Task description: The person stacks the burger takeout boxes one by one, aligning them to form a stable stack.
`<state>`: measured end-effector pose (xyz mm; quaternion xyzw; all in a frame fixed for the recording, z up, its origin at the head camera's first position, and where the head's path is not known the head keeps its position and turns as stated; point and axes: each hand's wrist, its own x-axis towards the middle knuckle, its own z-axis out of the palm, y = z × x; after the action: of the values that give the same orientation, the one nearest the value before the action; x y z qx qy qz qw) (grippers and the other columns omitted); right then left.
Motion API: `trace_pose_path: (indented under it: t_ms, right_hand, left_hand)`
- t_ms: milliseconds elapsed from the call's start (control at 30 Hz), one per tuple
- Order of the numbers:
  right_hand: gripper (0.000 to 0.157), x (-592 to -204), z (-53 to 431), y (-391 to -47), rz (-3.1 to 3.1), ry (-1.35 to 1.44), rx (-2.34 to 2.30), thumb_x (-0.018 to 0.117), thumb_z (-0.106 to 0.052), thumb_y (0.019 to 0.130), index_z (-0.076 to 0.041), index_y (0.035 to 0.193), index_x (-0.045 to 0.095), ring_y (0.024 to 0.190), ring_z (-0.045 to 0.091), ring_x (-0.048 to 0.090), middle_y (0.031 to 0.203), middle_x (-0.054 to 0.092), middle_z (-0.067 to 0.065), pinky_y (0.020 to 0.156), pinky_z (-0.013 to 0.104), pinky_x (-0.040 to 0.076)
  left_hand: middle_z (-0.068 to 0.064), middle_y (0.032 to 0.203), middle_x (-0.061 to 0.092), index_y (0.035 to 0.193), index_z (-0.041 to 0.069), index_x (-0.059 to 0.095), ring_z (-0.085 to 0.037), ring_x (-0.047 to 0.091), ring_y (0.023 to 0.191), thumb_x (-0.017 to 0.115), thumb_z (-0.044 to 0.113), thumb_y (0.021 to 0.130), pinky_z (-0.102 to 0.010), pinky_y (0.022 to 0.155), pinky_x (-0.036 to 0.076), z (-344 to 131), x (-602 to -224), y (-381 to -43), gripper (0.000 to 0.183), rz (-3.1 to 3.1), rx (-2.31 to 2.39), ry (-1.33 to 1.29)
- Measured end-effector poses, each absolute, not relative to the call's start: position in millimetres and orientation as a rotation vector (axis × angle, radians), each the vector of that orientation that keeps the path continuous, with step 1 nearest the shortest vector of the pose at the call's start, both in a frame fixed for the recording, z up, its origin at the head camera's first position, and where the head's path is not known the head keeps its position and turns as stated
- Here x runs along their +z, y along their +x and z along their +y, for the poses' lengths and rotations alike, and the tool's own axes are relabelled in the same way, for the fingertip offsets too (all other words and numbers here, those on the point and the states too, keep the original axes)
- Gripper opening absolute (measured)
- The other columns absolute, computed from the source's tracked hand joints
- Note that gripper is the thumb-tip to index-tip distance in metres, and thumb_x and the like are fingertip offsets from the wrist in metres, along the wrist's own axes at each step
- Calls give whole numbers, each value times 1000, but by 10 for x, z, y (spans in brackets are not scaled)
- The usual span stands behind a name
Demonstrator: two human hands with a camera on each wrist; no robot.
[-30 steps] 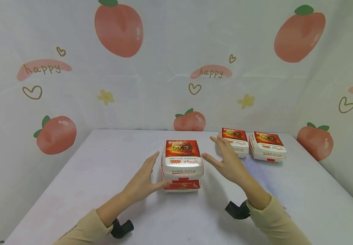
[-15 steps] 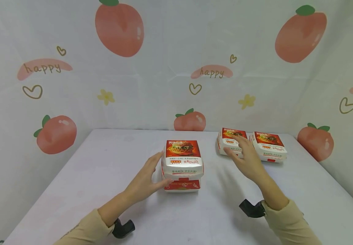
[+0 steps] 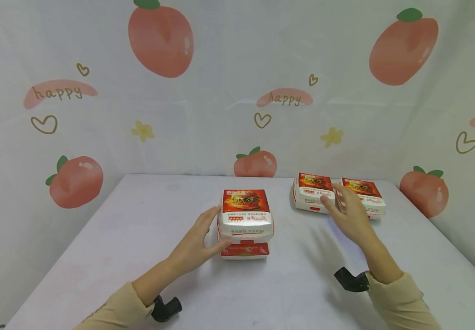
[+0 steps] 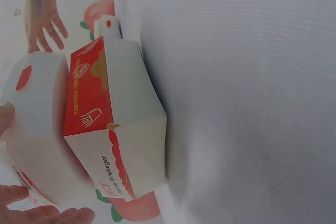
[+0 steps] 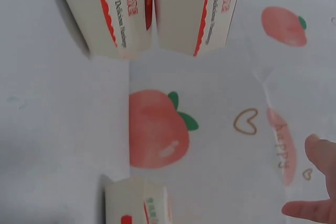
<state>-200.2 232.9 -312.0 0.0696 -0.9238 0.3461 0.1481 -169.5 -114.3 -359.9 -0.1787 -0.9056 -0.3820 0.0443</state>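
Two white-and-red hamburger boxes stand stacked at mid-table in the head view: an upper box with a burger picture on its lid and a lower box, whose red front band shows. My left hand is at the stack's left side, its fingers fairly straight along the upper box and its thumb by the front corner. My right hand is off to the right with fingers spread and nothing held. It overlaps the right back box in the head view, close to the left back box.
The white table meets a white backdrop printed with peaches, hearts and "happy" labels. The two back boxes stand side by side near the table's far right edge. A black wrist mount sits below my left wrist.
My right hand has moved from beside the stack to the right, past the left back box to in front of the right one. My left hand and the boxes have stayed put.
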Motion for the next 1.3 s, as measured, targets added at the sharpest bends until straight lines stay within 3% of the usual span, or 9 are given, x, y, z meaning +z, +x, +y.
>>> trace_pose_path:
  t_ms: [167, 633, 1033, 1300]
  right_hand:
    - [63, -3160, 2439, -2027, -2667, 146, 1023, 49, -35, 96, 7, 140, 31, 122, 54, 40, 141, 30, 35, 96, 61, 41]
    - [61, -3334, 2814, -2164, -2623, 55, 994, 56, -25, 93, 12, 136, 33, 118, 55, 42, 134, 35, 39, 93, 62, 43]
    - [57, -3559, 3280, -2289, -2557, -173, 916, 53, -21, 92, 12, 134, 35, 116, 53, 40, 128, 37, 40, 94, 63, 38]
    - [71, -3724, 3591, -2381, -2701, -273, 930, 51, -33, 94, 7, 143, 19, 120, 56, 30, 138, 24, 41, 95, 67, 34]
  left_hand:
    - [-10, 150, 32, 148, 13, 24, -27, 37, 135, 70, 32, 82, -45, 97, 49, -1139, -3599, -1692, 83, -2770, -1157, -549]
    - [-10, 147, 36, 148, 15, 24, -29, 41, 132, 69, 32, 83, -46, 96, 50, -1137, -3615, -1699, 81, -2768, -1155, -538]
    - [-9, 148, 36, 148, 16, 24, -29, 41, 133, 69, 33, 83, -46, 96, 49, -1142, -3603, -1699, 82, -2772, -1158, -538]
    - [-8, 148, 36, 148, 16, 24, -29, 41, 133, 69, 33, 83, -46, 97, 49, -1145, -3601, -1699, 82, -2771, -1167, -543]
